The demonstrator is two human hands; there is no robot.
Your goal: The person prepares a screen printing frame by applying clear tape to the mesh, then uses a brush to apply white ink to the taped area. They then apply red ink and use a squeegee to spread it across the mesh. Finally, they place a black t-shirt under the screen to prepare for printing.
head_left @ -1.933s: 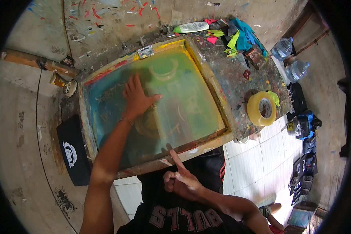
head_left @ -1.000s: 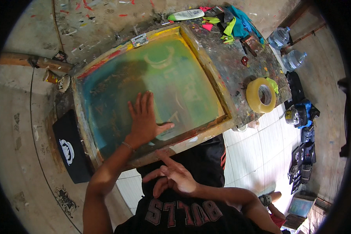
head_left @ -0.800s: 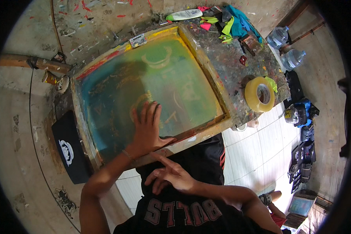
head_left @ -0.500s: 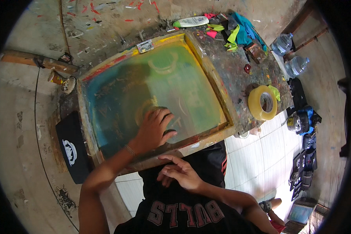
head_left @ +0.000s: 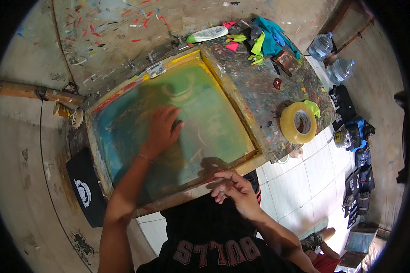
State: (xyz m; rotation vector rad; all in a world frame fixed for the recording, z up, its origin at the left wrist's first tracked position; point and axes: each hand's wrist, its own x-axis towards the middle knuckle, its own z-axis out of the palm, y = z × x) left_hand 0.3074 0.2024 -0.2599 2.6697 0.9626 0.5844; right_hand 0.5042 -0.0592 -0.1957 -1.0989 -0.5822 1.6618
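Note:
A wooden screen-printing frame (head_left: 234,102) with greenish-blue, see-through mesh (head_left: 205,116) lies on the worktable in front of me. My left hand (head_left: 163,128) rests on or just over the middle of the mesh, its fingers stretched and holding nothing; whether it presses on the mesh I cannot tell. My right hand (head_left: 236,193) is by the frame's near edge, fingers loosely bent and apart, with nothing in them. Black fabric with a white print (head_left: 83,193) sticks out from under the frame's left side. Faint pale shapes show in the mesh.
A metal hinge (head_left: 156,69) sits at the frame's far edge. On the paint-stained table (head_left: 255,86) are a tape roll (head_left: 298,123), a white-green bottle (head_left: 207,34) and coloured rags (head_left: 271,36). Water bottles (head_left: 321,46) stand at the right. Another person's leg (head_left: 325,236) shows lower right.
My left hand has moved farther away and left across the mesh. My right hand has shifted right, along the frame's near edge. The whole view has turned slightly.

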